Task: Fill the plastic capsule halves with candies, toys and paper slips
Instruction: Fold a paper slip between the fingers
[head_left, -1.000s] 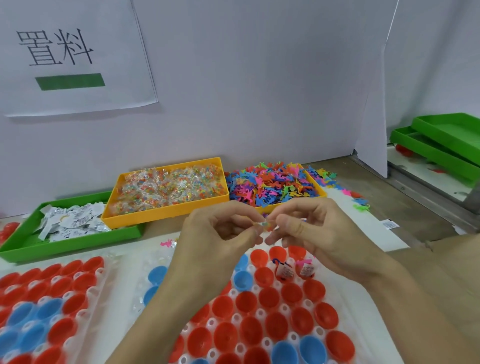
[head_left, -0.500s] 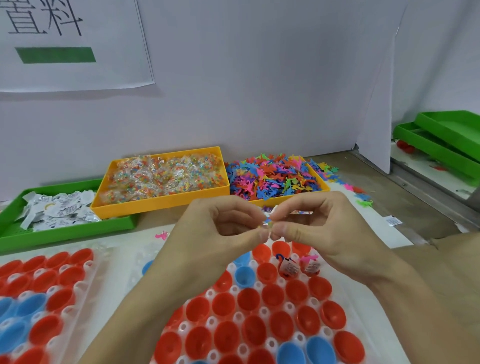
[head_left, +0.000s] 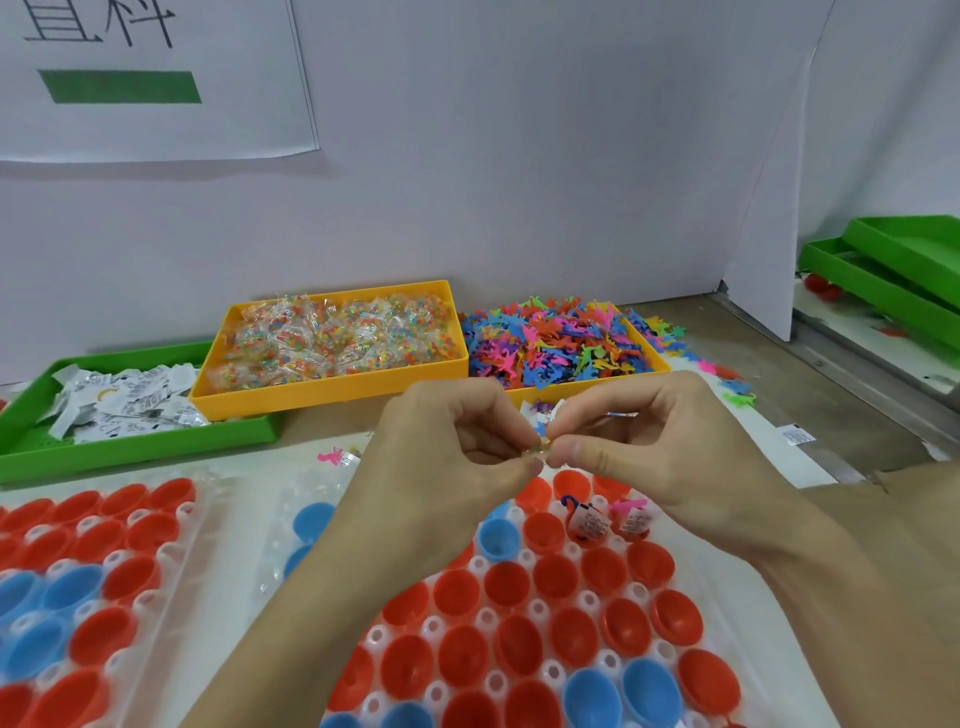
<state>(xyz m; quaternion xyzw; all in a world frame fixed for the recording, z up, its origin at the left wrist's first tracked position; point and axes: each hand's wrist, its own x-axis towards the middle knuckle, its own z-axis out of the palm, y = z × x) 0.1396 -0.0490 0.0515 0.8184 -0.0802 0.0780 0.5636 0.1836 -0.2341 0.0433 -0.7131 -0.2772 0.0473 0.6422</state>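
Sign (head_left: 150, 78) — partial characters, green bar

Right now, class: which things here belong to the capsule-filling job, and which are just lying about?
Job: left hand, right hand, pinched packet, capsule halves, candies, toys, slips.

Lying about: wall sign, green trays, spilled toys.

Red and blue capsule halves (head_left: 524, 597) in a clear holder; yellow tray (head_left: 332, 387) of multicoloured speckled candy packets (head_left: 332, 338); bright pink, blue, orange, green toys (head_left: 550, 343); green tray (head_left: 140, 447) of white, black-printed paper slips (head_left: 124, 400).
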